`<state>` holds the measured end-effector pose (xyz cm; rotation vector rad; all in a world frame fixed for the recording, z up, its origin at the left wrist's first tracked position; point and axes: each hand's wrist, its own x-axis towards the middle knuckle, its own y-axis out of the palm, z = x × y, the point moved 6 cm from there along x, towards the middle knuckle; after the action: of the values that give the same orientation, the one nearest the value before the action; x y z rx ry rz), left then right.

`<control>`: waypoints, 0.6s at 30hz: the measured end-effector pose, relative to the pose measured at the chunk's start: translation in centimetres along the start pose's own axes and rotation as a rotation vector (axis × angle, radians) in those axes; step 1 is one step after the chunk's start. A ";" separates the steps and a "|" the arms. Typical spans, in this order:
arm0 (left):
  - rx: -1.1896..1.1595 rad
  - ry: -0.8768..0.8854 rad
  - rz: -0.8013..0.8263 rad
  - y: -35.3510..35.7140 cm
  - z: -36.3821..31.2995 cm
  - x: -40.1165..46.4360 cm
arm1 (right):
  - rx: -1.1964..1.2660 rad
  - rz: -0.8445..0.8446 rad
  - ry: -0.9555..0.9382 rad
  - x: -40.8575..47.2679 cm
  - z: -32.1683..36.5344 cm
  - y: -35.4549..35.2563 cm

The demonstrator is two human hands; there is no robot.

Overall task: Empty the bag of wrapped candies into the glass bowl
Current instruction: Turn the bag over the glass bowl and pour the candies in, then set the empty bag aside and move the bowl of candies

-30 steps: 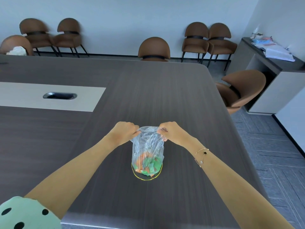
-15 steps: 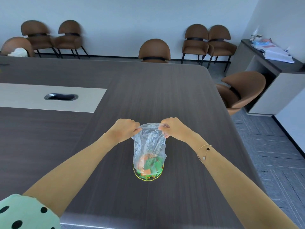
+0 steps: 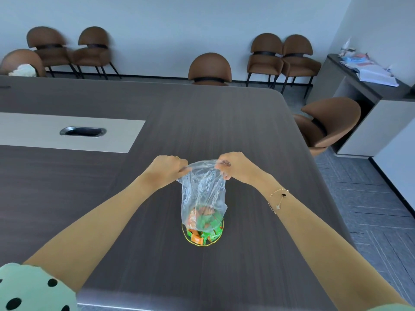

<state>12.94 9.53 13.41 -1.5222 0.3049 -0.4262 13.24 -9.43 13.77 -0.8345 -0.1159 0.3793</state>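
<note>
A clear plastic bag hangs upside down over a small glass bowl with a yellow rim on the dark table. My left hand and my right hand each pinch a top corner of the bag. Orange and green wrapped candies lie in the bowl, and more are bunched in the bag's lower end just above the rim. The bowl's far side is hidden behind the bag.
A pale inlay with a metal cable slot crosses the table at the left. Brown chairs stand along the far wall and one chair sits close to the table's right edge. A grey cabinet holds papers at the right.
Both hands have lifted the bag higher above the bowl. More orange and green candies now lie in the bowl below the bag.
</note>
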 end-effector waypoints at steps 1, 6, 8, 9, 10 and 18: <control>0.003 0.001 -0.017 -0.4 0.2 0.1 | -0.003 -0.006 -0.009 0.3 0.4 -0.3; 0.141 0.070 -0.204 -2.7 1.9 0.1 | -0.047 -0.019 -0.048 2.2 2.1 -0.6; 0.238 0.025 -0.309 -3.9 3.1 0.0 | -0.070 -0.036 -0.068 3.2 2.9 -0.6; 0.263 0.014 -0.332 -4.3 3.7 0.0 | -0.083 -0.050 -0.081 3.7 3.4 -0.6; 0.290 0.020 -0.353 -4.4 4.3 -0.1 | -0.094 -0.073 -0.102 4.3 4.0 -0.4; 0.220 0.006 -0.248 1.6 8.0 -6.3 | -0.249 -0.043 -0.240 4.1 5.9 8.7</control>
<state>11.10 19.52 11.60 -1.3466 0.0695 -0.6390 13.12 1.45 11.08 -1.0278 -0.4103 0.4290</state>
